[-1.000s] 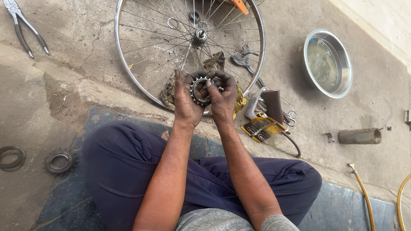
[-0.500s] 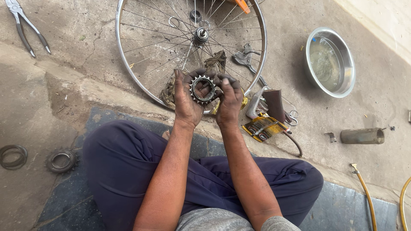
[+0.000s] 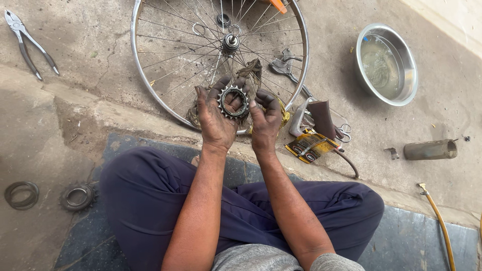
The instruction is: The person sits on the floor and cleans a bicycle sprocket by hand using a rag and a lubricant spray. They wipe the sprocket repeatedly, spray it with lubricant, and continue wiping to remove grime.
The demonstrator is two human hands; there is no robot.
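Observation:
My left hand [image 3: 216, 118] and my right hand [image 3: 266, 118], both black with grease, hold a toothed metal sprocket ring [image 3: 233, 102] between them at chest height. The left fingers curl around its left side and the right fingertips press on its right edge. Beneath the hands lies a spoked bicycle wheel [image 3: 150, 85] flat on the concrete, its hub [image 3: 231, 42] just beyond the sprocket. A dirty rag [image 3: 251, 68] lies on the spokes behind my fingers.
Pliers [image 3: 27, 42] lie far left. A second sprocket [image 3: 78, 196] and a ring [image 3: 21, 194] sit by my left knee. A steel bowl of water [image 3: 386, 62], a metal tube [image 3: 431, 149], a yellow packet [image 3: 311, 146], scissors and a hose [image 3: 442, 226] lie right.
My hands have shifted slightly with the sprocket, the right fingers opening away from its front so more of its teeth show. The wheel has not moved.

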